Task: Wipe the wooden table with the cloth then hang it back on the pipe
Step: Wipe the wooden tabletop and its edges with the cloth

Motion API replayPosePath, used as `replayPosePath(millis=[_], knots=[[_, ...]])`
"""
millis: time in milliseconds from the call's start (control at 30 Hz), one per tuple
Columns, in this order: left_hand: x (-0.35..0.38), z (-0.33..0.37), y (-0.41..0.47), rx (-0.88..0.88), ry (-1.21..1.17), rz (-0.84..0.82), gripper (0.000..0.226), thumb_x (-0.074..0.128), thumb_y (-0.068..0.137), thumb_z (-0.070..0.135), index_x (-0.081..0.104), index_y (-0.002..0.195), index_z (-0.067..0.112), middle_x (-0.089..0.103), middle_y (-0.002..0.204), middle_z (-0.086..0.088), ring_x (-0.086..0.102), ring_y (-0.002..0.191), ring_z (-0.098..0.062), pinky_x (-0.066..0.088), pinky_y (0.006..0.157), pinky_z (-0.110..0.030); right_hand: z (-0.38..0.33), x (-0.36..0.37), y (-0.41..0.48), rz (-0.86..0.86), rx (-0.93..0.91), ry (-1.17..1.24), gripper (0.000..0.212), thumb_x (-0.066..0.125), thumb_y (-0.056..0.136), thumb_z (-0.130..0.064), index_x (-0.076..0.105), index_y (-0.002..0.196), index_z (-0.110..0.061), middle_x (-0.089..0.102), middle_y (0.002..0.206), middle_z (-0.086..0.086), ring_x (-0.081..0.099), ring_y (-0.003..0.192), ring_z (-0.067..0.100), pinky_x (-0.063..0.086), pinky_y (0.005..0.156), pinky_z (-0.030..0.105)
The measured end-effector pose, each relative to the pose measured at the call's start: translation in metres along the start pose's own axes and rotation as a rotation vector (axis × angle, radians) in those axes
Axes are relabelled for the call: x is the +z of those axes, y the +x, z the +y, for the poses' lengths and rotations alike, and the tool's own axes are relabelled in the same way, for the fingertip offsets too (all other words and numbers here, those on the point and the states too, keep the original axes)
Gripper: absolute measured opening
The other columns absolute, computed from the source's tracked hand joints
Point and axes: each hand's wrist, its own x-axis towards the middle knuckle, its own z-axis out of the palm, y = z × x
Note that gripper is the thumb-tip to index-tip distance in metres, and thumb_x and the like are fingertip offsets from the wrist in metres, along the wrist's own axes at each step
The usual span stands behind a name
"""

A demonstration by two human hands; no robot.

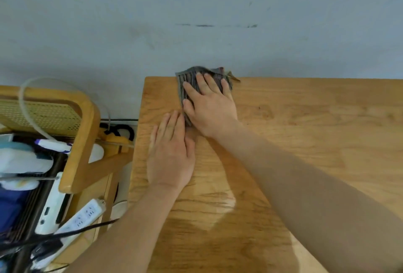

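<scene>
I have my right hand pressed flat, fingers spread, on the grey ribbed cloth, pinning it to the far left corner of the light-brown wooden desk, right where the desk meets the pale grey wall. The cloth is bunched under my palm, with a corner of it riding up against the wall and a small tag poking out to the right. My left hand lies open and flat on the bare wood just beside the cloth, gripping nothing; I judge it is bracing me as I lean in. So neither hand is clenched: the right bears down on the cloth, the left rests released on the desk. As for progress, I read this as the middle of the wiping: the cloth is working the far corner, and the broad stretch of desk to the right shows no clear sign either way of having been wiped. A darker band near the front edge may be my own shadow or dampness; I cannot tell which. The hanging step is wholly left to do, and the pipe is nowhere in view. To my left stands a wooden chair with a woven cane back, piled with clutter, including a white power strip.
</scene>
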Motion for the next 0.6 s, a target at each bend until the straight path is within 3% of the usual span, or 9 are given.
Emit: replayPosePath(millis=[67, 133, 200, 267, 400, 500, 600], knots=[[0.002, -0.001, -0.003, -0.004, 0.07, -0.024, 0.059, 0.016, 0.094, 0.034, 0.028, 0.148, 0.013, 0.028, 0.154, -0.002, 0.017, 0.144, -0.015, 0.012, 0.118, -0.038, -0.011, 0.003, 0.03, 0.025, -0.014, -0.003, 0.053, 0.026, 0.099, -0.046, 0.035, 0.148, -0.028, 0.038, 0.152, 0.008, 0.026, 0.144, 0.027, 0.006, 0.118, 0.05], [0.003, 0.002, -0.001, -0.012, 0.099, -0.045, 0.06, 0.014, 0.093, 0.035, 0.026, 0.148, 0.015, 0.025, 0.155, -0.001, 0.016, 0.145, -0.015, 0.013, 0.118, -0.039, -0.022, 0.001, 0.055, 0.053, -0.022, -0.029, 0.046, 0.029, 0.098, -0.045, 0.057, 0.128, -0.025, 0.062, 0.123, 0.007, 0.052, 0.119, 0.029, 0.027, 0.107, 0.048], [0.003, 0.003, 0.003, -0.016, 0.103, -0.046, 0.059, 0.015, 0.094, 0.035, 0.028, 0.148, 0.015, 0.026, 0.155, -0.001, 0.017, 0.144, -0.015, 0.014, 0.118, -0.039, -0.032, -0.006, 0.075, 0.034, -0.002, -0.018, 0.042, 0.029, 0.098, -0.043, 0.064, 0.091, -0.021, 0.064, 0.087, 0.003, 0.061, 0.089, 0.027, 0.041, 0.083, 0.042], [0.004, 0.001, 0.005, -0.014, 0.101, -0.035, 0.057, 0.019, 0.094, 0.034, 0.03, 0.147, 0.014, 0.03, 0.154, -0.001, 0.02, 0.143, -0.016, 0.016, 0.117, -0.04, -0.036, -0.007, 0.089, -0.003, -0.002, 0.021, 0.043, 0.031, 0.096, -0.042, 0.052, 0.066, -0.021, 0.051, 0.07, -0.001, 0.057, 0.074, 0.024, 0.044, 0.067, 0.035], [0.004, 0.0, -0.001, -0.017, 0.114, -0.021, 0.056, 0.023, 0.094, 0.033, 0.032, 0.146, 0.014, 0.034, 0.152, -0.002, 0.024, 0.142, -0.018, 0.021, 0.116, -0.042, 0.005, -0.014, 0.081, -0.042, 0.009, 0.074, 0.039, 0.033, 0.098, -0.04, 0.061, 0.084, -0.017, 0.061, 0.089, 0.004, 0.058, 0.081, 0.026, 0.038, 0.063, 0.031], [0.002, 0.002, 0.002, -0.016, 0.116, -0.028, 0.056, 0.023, 0.094, 0.033, 0.033, 0.145, 0.013, 0.034, 0.152, -0.003, 0.025, 0.141, -0.019, 0.021, 0.115, -0.042, 0.09, -0.034, 0.048, -0.022, 0.232, -0.005, 0.042, 0.036, 0.096, -0.041, 0.067, 0.097, -0.012, 0.066, 0.106, 0.015, 0.061, 0.093, 0.034, 0.042, 0.069, 0.036], [0.002, 0.003, 0.003, -0.017, 0.145, -0.039, 0.057, 0.022, 0.094, 0.033, 0.032, 0.146, 0.013, 0.033, 0.152, -0.003, 0.024, 0.142, -0.019, 0.02, 0.116, -0.042, 0.144, -0.049, 0.017, 0.015, 0.393, -0.149, 0.047, 0.034, 0.095, -0.038, 0.068, 0.093, -0.005, 0.068, 0.102, 0.022, 0.062, 0.094, 0.039, 0.045, 0.085, 0.04]])
